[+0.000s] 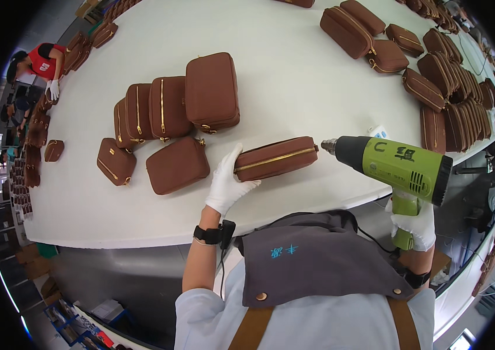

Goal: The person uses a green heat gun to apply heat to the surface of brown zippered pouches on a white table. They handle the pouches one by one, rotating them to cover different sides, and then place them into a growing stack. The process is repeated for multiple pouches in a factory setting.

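brown pouches [168, 108] grouped on white table [294, 76] | more pouches [452, 87] far right | person in red [40, 61] far left

Open strip of white counter [294, 87] runs up the middle — free passage between the two bag groups. Left side blocked by a cluster of brown bags [168, 111], packed touching each other. Right side blocked by a dense row of brown pouches [452, 87] along the far edge. Near edge: the zipped pouch [275, 157] and the green heat gun [396, 166] nozzle sit almost touching — no gap there. Bare counter below left cluster.
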`<state>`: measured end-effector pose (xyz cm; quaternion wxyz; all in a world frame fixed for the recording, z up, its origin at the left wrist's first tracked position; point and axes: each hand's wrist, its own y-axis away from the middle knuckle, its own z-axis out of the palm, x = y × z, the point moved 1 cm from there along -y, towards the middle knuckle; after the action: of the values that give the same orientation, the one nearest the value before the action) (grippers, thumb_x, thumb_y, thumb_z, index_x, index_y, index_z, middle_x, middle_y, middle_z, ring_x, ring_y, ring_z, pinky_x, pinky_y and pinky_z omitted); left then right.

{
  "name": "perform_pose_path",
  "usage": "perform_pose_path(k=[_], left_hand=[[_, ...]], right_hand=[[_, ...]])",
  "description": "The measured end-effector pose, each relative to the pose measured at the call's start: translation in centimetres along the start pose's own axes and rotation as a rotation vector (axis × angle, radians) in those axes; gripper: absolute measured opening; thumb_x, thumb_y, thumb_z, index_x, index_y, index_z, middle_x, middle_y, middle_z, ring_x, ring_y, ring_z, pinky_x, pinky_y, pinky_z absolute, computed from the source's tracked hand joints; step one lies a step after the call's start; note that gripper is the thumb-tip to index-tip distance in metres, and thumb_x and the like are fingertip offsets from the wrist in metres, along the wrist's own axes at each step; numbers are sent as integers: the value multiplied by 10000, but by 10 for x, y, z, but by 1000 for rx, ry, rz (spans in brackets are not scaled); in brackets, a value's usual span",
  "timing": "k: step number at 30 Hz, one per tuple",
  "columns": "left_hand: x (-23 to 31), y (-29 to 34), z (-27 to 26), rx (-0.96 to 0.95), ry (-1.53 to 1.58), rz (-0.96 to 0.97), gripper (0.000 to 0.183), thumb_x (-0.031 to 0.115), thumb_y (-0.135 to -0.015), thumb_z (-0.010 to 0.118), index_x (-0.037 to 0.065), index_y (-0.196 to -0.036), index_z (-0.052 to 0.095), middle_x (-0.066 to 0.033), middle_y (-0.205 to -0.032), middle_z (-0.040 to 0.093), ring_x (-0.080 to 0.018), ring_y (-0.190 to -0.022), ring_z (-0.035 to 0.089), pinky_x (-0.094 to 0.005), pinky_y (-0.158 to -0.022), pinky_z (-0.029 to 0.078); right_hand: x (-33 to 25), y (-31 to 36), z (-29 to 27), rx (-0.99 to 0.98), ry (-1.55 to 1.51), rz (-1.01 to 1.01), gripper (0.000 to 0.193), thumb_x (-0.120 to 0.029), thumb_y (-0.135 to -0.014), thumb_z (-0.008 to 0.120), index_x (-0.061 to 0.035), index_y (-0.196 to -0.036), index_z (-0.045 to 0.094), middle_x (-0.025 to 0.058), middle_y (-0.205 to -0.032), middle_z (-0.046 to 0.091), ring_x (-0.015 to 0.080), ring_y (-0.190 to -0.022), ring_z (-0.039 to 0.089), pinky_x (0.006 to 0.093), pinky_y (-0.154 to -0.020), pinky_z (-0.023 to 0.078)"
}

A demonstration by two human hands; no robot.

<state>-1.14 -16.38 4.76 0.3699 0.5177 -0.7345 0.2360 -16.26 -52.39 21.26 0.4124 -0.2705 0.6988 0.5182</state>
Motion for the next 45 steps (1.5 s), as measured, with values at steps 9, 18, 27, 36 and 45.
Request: perform_pose_path(k=[9, 18, 27, 36, 45], left_hand=[[-27, 3, 10, -1, 207, -16, 1016, 163, -579, 880, 57, -1433, 339, -198, -1322, 498, -306, -1240, 497, -379, -1032, 444], [-55, 5, 38, 59, 512, 1, 1157, 49, -613, 853, 102, -1506, 119, -132, -1383, 452, -229, -1244, 488, -358, -1049, 447], [4, -13, 34, 62, 892, -383, 565, 175, -754, 803, -34, -1212, 546, -104, -1100, 643, -156, -972, 617, -306, -857, 512], [-2, -22, 52, 43, 992, -446, 487, 269, -809, 765, 14, -1186, 592, -57, -1075, 653, -131, -946, 617, -291, -835, 497], [-5, -8, 54, 171, 812, -480, 866, 184, -744, 818, -61, -1393, 300, -148, -1233, 563, -191, -1089, 575, -298, -897, 498]], right_hand=[[-9, 31, 30, 19, 9, -88, 589, 132, -602, 650, 63, -1167, 502, 178, -852, 622, 188, -561, 598, 277, -417, 486], [-22, 29, 61, -157, 220, -91, 529, 124, -667, 679, 18, -1162, 526, 111, -880, 641, 156, -639, 607, 271, -522, 502], [-37, 20, 50, -149, 283, -96, 377, 76, -692, 689, -17, -1048, 604, 50, -906, 641, 139, -785, 603, 301, -690, 515], [-9, -3, 47, -373, 190, -338, 465, 79, -680, 706, -15, -1117, 578, 74, -931, 643, 161, -818, 617, 293, -682, 508], [-2, -28, 42, -400, 229, -243, 473, 44, -697, 716, -10, -1140, 559, 42, -895, 647, 117, -708, 613, 261, -595, 518]])
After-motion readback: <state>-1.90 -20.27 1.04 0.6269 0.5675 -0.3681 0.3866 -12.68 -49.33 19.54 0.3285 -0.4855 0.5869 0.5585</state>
